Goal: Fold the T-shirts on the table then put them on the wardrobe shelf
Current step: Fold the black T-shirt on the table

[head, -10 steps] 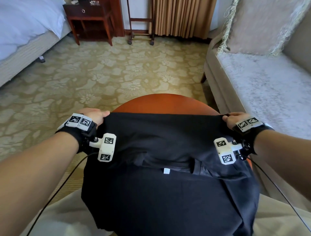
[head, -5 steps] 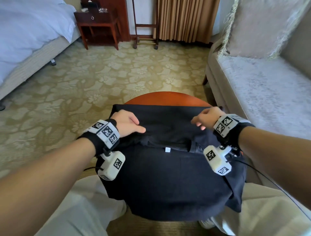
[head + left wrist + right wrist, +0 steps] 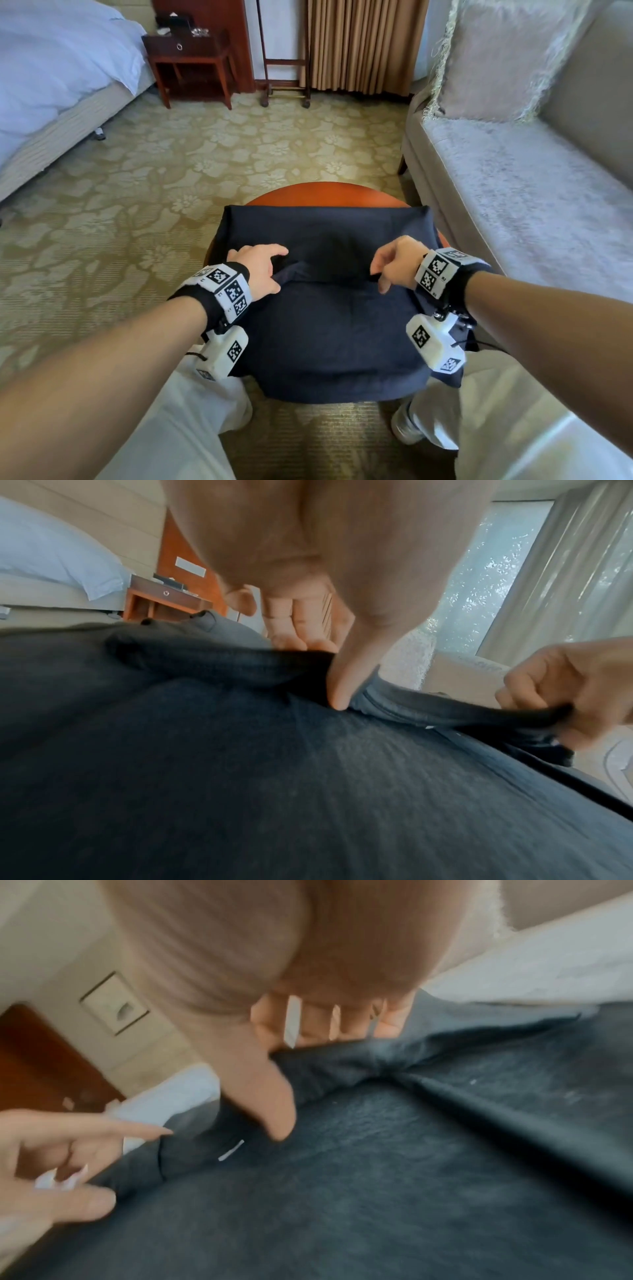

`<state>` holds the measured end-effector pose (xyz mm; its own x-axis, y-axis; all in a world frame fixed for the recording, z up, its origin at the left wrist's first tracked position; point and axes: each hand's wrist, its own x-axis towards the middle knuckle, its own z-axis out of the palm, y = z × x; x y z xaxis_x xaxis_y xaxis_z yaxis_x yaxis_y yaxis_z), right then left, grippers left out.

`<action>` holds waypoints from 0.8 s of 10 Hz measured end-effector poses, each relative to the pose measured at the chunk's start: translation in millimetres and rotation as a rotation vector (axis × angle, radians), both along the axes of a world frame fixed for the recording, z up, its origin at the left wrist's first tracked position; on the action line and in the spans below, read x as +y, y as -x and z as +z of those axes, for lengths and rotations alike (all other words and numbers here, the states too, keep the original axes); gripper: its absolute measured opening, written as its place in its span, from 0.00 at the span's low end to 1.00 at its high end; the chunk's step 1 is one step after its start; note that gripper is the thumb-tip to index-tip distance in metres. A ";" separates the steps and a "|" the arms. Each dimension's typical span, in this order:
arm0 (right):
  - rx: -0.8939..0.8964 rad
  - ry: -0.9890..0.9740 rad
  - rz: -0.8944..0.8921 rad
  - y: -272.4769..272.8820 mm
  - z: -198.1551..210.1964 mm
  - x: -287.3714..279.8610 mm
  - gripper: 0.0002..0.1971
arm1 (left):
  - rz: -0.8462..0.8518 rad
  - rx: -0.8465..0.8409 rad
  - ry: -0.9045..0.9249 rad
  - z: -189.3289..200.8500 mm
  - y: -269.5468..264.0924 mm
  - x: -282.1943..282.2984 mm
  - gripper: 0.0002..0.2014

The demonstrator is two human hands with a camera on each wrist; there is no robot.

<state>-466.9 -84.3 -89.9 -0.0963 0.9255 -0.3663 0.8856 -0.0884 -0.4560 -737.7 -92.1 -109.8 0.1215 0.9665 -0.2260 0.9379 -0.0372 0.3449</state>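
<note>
A black T-shirt (image 3: 329, 329) lies spread over a small round wooden table (image 3: 329, 193), its near edge hanging over the front. My left hand (image 3: 278, 271) pinches a raised fold across the shirt's middle, thumb under and fingers over, as the left wrist view shows at the fold (image 3: 274, 666). My right hand (image 3: 376, 275) pinches the same fold further right; in the right wrist view its thumb and fingers (image 3: 325, 1026) close round the cloth (image 3: 342, 1064). The far part of the shirt lies flat.
A grey sofa (image 3: 513, 178) with a fringed cushion (image 3: 489, 58) stands close on the right. A bed (image 3: 51, 85) and a wooden nightstand (image 3: 191, 58) are at the back left. Patterned carpet (image 3: 205, 154) lies beyond the table. My knees flank the table's near side.
Both hands left the shirt's far corners, came inward and nearer to me, and now pinch a fold across its middle. The white neck label is no longer in sight.
</note>
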 end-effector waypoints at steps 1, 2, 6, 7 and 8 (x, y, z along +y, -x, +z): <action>-0.108 0.164 0.161 0.1 3.1 -18.2 0.10 | -0.049 -0.021 -0.052 0.6 -0.5 -8.6 0.16; -0.137 0.209 0.128 -4.5 3.7 -30.3 0.07 | -0.117 0.053 0.015 -0.5 2.9 -16.9 0.15; -0.423 0.194 -0.373 -87.1 -43.0 -19.2 0.32 | 0.581 -0.246 -0.153 -3.3 26.2 -41.8 0.19; -0.554 0.344 -0.406 -95.5 -75.5 -16.7 0.26 | 0.958 -0.553 -0.003 -35.4 54.1 -39.1 0.51; -0.385 0.484 -0.416 -67.0 -50.2 -55.8 0.14 | 0.981 -0.767 0.150 -49.3 56.2 -50.6 0.28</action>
